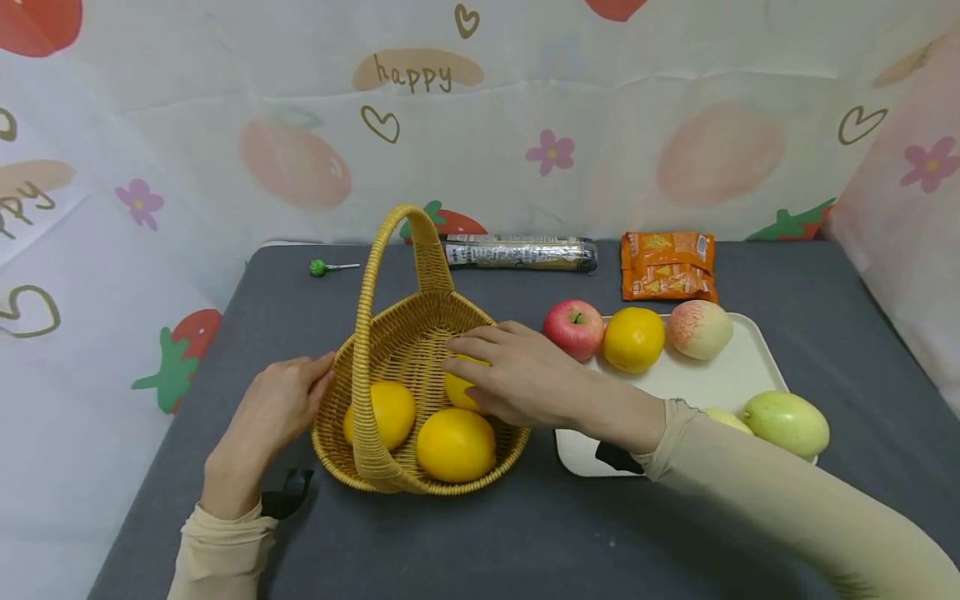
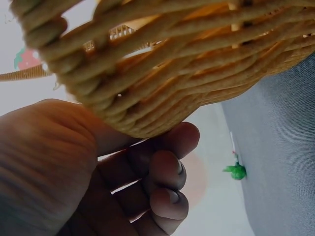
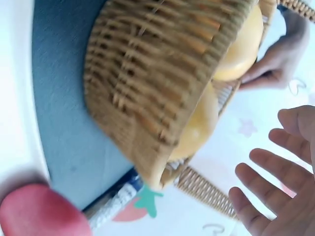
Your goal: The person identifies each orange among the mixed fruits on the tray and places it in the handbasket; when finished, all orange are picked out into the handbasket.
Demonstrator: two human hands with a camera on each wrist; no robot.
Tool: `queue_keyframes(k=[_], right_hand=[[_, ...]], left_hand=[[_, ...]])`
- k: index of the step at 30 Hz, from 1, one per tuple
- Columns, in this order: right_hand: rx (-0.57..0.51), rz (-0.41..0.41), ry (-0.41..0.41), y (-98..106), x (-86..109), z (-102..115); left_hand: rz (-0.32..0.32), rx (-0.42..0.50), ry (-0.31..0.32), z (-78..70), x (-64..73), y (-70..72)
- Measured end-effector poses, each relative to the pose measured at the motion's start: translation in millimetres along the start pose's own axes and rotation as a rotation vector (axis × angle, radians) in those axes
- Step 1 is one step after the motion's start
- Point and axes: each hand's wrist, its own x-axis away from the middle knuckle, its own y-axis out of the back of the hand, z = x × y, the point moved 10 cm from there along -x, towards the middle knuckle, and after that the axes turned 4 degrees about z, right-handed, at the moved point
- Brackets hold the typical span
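Orange (image 1: 461, 392) under right hand (image 1: 517, 375)

We are looking down from head height over the counter (image 1: 525, 533), wrist views pressing close beside the basket (image 1: 420, 350), all sharing its weave.

The backdrop cloth (image 1: 525, 100) bears the word "happy" on a tan oval; print on the orange packet (image 1: 667, 267) and foil roll (image 1: 520, 252) is too small to read.
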Motion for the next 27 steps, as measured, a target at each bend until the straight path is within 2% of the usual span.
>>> queue_keyframes(k=[5, 12, 15, 19, 22, 27], right_hand=[[-0.010, -0.111, -0.019, 15.2, 17.9, -19.1], [-0.055, -0.201, -0.135, 22.9, 69.0, -65.8], [-0.047, -0.186, -0.203, 20.3, 92.8, -86.3], [-0.025, -0.116, -0.281, 16.8, 116.8, -106.7], [-0.013, -0.086, -0.325, 19.4, 128.3, -116.5], [0.002, -0.085, -0.355, 27.6, 138.3, -124.3]], left_hand=[[-0.005, 0.005, -0.001, 1.4, 0.5, 1.0], [-0.003, 0.008, 0.002, 2.0, 0.9, 1.2], [-0.006, 0.006, 0.002, 1.4, 0.9, 1.6], [-0.017, 0.008, -0.008, 0.1, 1.9, 3.0], [-0.021, 0.011, -0.017, -1.3, 2.5, 3.8], [-0.014, 0.008, -0.015, -1.3, 2.5, 2.8]])
